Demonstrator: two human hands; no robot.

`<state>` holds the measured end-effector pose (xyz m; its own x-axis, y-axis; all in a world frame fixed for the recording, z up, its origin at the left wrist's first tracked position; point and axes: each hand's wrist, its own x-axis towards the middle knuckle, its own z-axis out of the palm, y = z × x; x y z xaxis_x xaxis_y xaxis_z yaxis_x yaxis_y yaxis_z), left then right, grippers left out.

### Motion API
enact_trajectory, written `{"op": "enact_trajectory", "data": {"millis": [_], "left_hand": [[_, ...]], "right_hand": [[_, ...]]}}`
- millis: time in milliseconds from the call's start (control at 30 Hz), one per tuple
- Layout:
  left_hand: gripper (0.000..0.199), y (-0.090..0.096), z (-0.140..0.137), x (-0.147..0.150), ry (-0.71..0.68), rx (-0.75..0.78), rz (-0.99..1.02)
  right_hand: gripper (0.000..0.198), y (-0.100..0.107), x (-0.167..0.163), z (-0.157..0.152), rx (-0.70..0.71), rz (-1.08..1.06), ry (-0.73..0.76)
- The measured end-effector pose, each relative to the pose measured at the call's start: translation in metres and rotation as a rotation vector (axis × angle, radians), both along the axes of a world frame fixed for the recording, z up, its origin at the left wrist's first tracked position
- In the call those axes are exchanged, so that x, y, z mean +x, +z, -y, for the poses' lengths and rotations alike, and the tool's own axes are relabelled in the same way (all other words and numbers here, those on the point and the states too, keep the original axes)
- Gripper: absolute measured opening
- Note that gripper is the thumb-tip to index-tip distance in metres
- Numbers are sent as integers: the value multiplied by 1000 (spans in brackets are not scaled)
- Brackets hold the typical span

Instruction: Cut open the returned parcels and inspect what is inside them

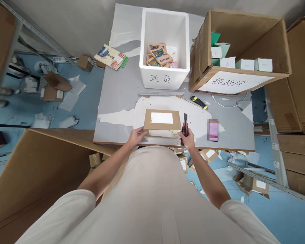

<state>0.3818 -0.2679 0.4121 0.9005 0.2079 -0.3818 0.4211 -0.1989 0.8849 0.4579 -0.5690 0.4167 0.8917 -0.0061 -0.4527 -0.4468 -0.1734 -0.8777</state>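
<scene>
A small cardboard box (162, 117) with a white label on top sits near the table's front edge, its taped side facing me. My left hand (137, 136) grips the box at its lower left corner, the fingertips partly hidden behind it. At the opposite side, my right hand (188, 138) is closed around a red and black utility knife (185, 128), its blade end pointing away from me. The thumb and finger of that hand also reach the box's right corner. A black and yellow utility knife (199, 102) lies farther back to the right.
Behind stand a white foam box (165, 77) with several small colourful packs and a large carton (200, 67) holding green-white boxes. A pink item (213, 130) lies at right, books (112, 57) at back left. A big open carton (40, 169) stands at my left.
</scene>
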Motion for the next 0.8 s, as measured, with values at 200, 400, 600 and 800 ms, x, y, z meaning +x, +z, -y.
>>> {"op": "enact_trajectory", "data": {"millis": [200, 400, 600, 800], "left_hand": [[45, 24, 2, 40, 53, 384, 49], [52, 20, 14, 47, -36, 556, 164], [26, 3, 28, 27, -362, 757, 605], [29, -8, 33, 26, -437, 807, 635]], "right_hand": [[40, 22, 47, -11, -262, 134, 9], [37, 19, 71, -15, -481, 178, 96], [46, 58, 73, -20, -661, 505, 427], [63, 100, 82, -63, -838, 699, 1422]]}}
